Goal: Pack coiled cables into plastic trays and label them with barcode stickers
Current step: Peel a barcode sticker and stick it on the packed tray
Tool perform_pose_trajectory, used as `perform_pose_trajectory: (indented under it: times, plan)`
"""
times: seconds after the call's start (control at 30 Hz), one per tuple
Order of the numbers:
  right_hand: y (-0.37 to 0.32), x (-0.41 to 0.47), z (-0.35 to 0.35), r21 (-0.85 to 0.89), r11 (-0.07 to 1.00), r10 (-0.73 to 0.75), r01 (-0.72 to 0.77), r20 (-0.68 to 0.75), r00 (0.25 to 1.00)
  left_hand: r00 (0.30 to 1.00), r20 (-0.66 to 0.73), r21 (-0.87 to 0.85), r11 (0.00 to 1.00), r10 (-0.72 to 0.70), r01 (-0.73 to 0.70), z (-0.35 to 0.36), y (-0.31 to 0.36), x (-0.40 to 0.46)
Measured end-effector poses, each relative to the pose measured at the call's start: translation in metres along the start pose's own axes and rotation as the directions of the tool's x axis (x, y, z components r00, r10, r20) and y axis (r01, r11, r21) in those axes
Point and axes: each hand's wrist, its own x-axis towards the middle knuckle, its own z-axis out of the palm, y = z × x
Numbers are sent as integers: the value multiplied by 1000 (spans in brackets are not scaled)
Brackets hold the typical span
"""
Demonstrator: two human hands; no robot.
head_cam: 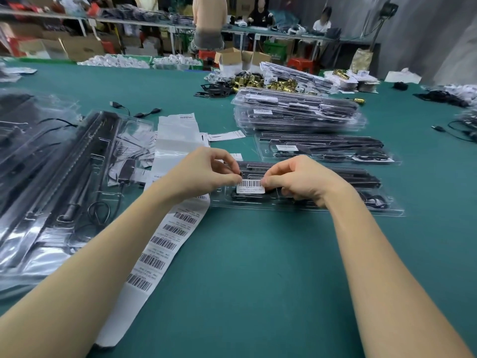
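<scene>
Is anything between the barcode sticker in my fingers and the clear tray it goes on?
Nothing visible. The left hand and right hand pinch the white barcode sticker by its ends, right over the clear plastic tray.

Bright, even overhead light; soft shadows. Glare on clear plastic trays [46, 177] at 9 o'clock. Wide-angle bowing at edges; background slightly soft.

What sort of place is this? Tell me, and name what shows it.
Most likely a packing workshop or small factory floor. A stack of filled plastic trays sits on a long green table, a strip of barcode stickers lies by the hands, and cardboard boxes line the back shelves.
</scene>
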Motion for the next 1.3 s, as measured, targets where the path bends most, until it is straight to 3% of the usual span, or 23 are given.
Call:
perform_pose_trajectory:
  times: [0.7, 1.1, 1.17, 1.3]
  plan:
    - [-2, 7, 9, -138, 990, 33, -43, -76, 997, 998, -58, 56, 998, -5, 8, 7, -3, 2]
    - [-6, 9, 14, -207, 974, 59, -86, -136, 989, 989, -122, 176, 982, 87, -64, 11, -3, 1]
    - [-5, 9, 13, -172, 980, 74, -98, -143, 987, 981, -139, 246, 965, 132, -95, 10, -3, 1]
    - [-1, 7, 9, 60, 992, 122, -115, -134, 983, 970, -191, 366, 928, 148, -70, -1, -8, 4]
